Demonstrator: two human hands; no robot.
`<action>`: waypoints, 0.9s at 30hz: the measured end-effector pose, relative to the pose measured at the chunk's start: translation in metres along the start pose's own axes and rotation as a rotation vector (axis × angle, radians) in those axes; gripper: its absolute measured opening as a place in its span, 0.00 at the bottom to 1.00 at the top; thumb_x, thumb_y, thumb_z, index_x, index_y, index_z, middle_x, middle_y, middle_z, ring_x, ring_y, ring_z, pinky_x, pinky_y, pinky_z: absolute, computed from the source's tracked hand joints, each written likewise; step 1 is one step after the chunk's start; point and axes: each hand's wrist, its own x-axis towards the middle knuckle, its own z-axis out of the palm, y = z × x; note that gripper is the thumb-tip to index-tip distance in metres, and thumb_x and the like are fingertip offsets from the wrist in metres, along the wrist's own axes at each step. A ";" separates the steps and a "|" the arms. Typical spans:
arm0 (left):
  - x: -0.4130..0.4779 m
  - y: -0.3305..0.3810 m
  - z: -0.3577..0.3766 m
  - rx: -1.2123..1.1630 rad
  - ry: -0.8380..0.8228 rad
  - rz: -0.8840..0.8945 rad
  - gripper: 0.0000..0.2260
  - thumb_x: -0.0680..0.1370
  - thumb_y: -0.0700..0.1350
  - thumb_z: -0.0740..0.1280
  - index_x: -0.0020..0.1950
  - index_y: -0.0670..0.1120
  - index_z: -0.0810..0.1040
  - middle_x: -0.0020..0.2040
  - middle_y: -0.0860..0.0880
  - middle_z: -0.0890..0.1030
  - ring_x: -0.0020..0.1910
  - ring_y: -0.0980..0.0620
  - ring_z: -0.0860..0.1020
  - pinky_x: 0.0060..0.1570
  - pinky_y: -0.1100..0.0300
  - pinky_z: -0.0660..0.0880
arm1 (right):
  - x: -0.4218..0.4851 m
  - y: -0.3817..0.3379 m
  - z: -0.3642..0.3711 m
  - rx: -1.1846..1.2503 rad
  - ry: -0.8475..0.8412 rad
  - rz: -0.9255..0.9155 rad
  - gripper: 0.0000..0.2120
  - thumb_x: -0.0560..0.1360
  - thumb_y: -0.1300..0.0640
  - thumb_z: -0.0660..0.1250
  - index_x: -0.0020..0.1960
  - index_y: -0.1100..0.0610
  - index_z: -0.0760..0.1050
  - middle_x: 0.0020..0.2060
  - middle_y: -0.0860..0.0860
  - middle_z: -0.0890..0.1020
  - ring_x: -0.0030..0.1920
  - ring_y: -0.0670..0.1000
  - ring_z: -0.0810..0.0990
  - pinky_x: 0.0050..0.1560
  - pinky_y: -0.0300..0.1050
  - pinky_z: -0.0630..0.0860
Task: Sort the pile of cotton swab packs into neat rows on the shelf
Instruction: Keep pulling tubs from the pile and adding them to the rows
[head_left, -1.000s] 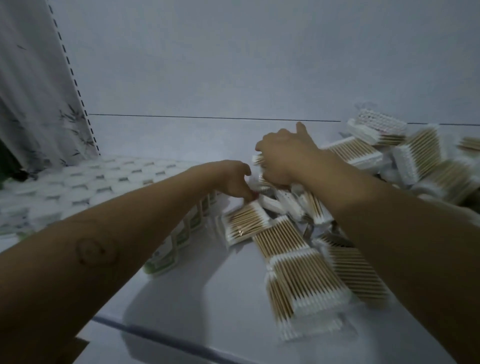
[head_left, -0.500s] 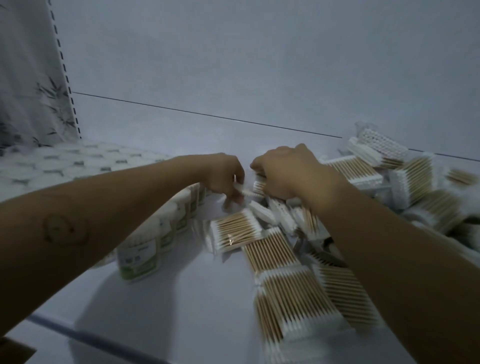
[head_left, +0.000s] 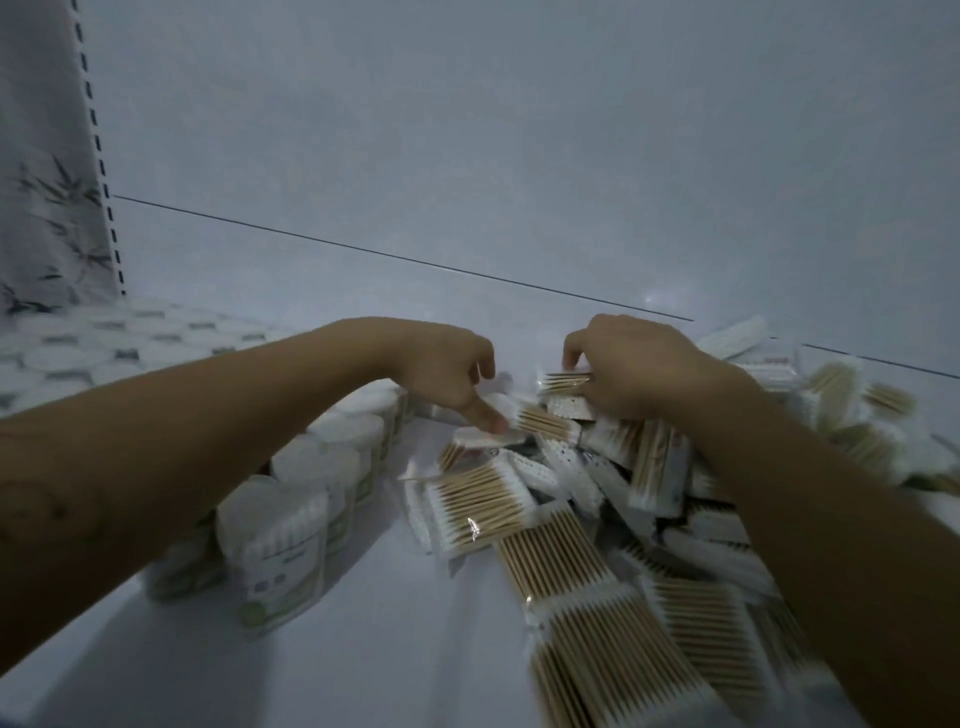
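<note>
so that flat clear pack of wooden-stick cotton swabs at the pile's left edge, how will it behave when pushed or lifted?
Flat clear pack of wooden-stick cotton swabs: probably light, stiff along the parallel sticks. Its glossy film on the smooth white shelf suggests it slides easily. Lying flat, it should not roll.

A bare strip of the shelf (head_left: 374, 654) runs from the near edge toward the far panel (head_left: 467, 156), narrowing. The row of upright packs (head_left: 291, 519) walls its left; the loose pile (head_left: 623, 597) crowds its right. The left hand (head_left: 447, 374) and the right hand (head_left: 628, 364), gripping a pack (head_left: 563, 381), close the far end.
</note>
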 end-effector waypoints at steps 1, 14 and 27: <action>0.002 0.001 0.000 0.004 0.040 0.009 0.34 0.73 0.63 0.69 0.71 0.46 0.66 0.66 0.49 0.73 0.60 0.50 0.74 0.56 0.58 0.70 | -0.001 0.002 -0.001 0.010 0.002 0.010 0.13 0.75 0.57 0.64 0.58 0.45 0.74 0.56 0.49 0.76 0.58 0.53 0.74 0.48 0.44 0.65; 0.030 0.015 -0.001 -0.009 -0.028 0.173 0.32 0.72 0.64 0.69 0.70 0.49 0.69 0.63 0.52 0.75 0.59 0.51 0.75 0.59 0.58 0.71 | -0.015 0.023 -0.030 0.030 0.220 0.223 0.13 0.75 0.53 0.64 0.59 0.48 0.78 0.51 0.50 0.81 0.49 0.54 0.78 0.43 0.43 0.66; 0.015 -0.002 -0.014 -0.028 -0.025 0.202 0.21 0.74 0.65 0.66 0.51 0.47 0.81 0.49 0.49 0.83 0.50 0.49 0.79 0.56 0.54 0.74 | -0.029 0.023 -0.035 0.346 0.180 0.190 0.08 0.76 0.49 0.67 0.52 0.47 0.82 0.44 0.44 0.79 0.50 0.48 0.79 0.53 0.47 0.77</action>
